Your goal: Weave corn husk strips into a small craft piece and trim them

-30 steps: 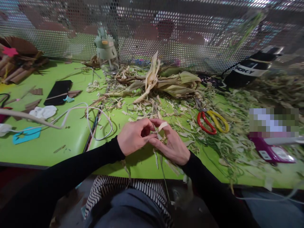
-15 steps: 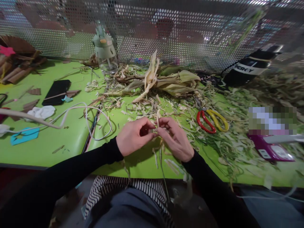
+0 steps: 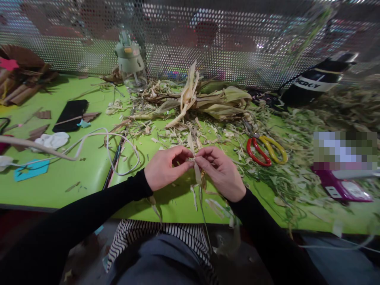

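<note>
My left hand and my right hand meet over the front of the green table. Both pinch the same thin pale corn husk strip, fingertips touching at its upper part. The strip hangs down between my hands toward the table edge. A pile of whole dried corn husks lies further back, behind my hands.
Red and yellow scissors lie right of my hands among several husk scraps. A black phone, a white cable, a bottle, a purple box and a perforated metal screen surround the work area.
My hands have drawn the husk strip's end down from a raised curl to a tight pinch between both fingertips; the strip now hangs lower.
</note>
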Motion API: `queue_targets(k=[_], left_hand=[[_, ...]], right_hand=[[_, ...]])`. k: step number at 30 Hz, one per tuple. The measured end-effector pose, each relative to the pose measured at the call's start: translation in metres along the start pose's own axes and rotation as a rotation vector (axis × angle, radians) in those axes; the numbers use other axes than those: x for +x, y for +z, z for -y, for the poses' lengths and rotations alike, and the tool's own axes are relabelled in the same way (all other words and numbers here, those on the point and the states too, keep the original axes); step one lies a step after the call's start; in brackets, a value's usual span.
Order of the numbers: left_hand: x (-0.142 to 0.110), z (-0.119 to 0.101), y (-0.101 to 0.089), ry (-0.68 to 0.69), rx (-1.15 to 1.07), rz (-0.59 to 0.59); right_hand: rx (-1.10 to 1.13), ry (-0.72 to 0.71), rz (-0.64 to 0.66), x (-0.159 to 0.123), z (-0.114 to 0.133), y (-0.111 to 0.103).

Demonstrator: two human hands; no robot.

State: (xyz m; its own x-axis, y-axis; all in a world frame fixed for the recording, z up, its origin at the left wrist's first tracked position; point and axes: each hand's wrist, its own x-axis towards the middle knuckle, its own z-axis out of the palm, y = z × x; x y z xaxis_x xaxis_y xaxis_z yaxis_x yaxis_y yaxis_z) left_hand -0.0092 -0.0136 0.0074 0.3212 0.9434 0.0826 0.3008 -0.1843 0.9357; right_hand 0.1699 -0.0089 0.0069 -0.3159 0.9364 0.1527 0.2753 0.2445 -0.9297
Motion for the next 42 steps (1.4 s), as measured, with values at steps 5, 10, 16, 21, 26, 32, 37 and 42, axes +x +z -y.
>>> queue_targets(k=[5,10,16,21,26,32,37,42], left_hand=[[0.004,0.000,-0.005,0.124,0.137,-0.022],[0.009,0.002,-0.009,-0.002,0.019,0.044],[0.014,0.006,-0.013,-0.057,-0.322,0.124],[0.024,0.015,-0.031,-0.085,-0.495,-0.004],[0.029,0.028,-0.052,-0.109,-0.175,-0.156],[0.032,0.043,-0.070,-0.150,0.230,-0.099],[0.006,0.012,-0.076,-0.136,1.000,-0.049],[-0.015,-0.049,-0.009,0.145,0.676,0.155]], right_hand=[[0.038,0.003,0.009,-0.002,0.004,-0.002],[0.030,-0.012,-0.010,0.002,0.005,-0.002],[-0.302,-0.061,-0.029,0.011,0.024,-0.023],[-0.422,-0.053,-0.160,0.006,0.033,-0.069],[-0.636,-0.028,-0.102,-0.007,0.011,-0.094],[-0.659,0.020,-0.190,0.011,-0.001,-0.099],[-0.619,-0.007,-0.139,0.041,0.019,-0.090],[-0.591,-0.173,-0.104,0.068,0.052,-0.075]])
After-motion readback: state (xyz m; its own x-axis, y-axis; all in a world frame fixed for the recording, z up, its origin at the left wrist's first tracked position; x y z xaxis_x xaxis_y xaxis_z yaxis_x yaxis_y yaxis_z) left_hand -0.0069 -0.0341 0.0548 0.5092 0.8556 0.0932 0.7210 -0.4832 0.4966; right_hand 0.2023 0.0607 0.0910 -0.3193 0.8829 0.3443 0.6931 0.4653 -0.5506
